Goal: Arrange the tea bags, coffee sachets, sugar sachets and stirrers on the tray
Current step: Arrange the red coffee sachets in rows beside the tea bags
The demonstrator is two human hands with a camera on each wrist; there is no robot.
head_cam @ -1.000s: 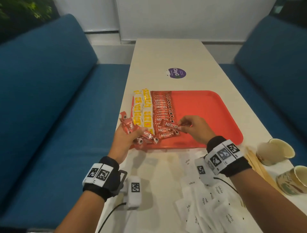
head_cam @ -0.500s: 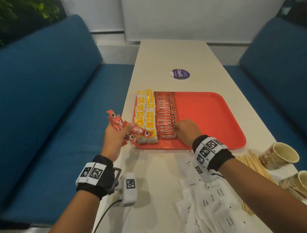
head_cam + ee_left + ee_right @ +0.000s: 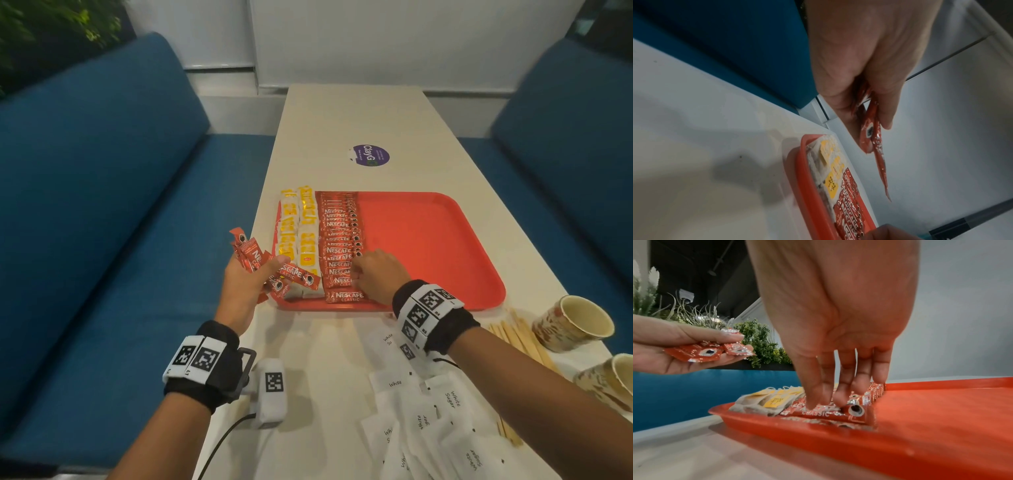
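A red tray (image 3: 428, 246) lies on the table. Along its left side run two columns of yellow-tagged tea bags (image 3: 298, 233) and one column of red coffee sachets (image 3: 339, 240). My left hand (image 3: 253, 274) hovers off the tray's left front corner and grips a loose bundle of coffee sachets (image 3: 255, 258). My right hand (image 3: 371, 274) reaches into the tray, its straight fingers (image 3: 838, 386) pressing down on a coffee sachet (image 3: 830, 413) near the front of the column. White sugar sachets (image 3: 428, 411) and wooden stirrers (image 3: 517, 339) lie on the table in front of the tray.
Two paper cups (image 3: 575, 322) stand at the right table edge beside the stirrers. A purple round sticker (image 3: 371, 155) is on the table beyond the tray. Blue sofas flank the table on both sides. The tray's right half (image 3: 941, 418) holds nothing.
My right hand laid the sachet it was pinching into the coffee column and now presses on it. My left hand drifted a little left with its bundle.
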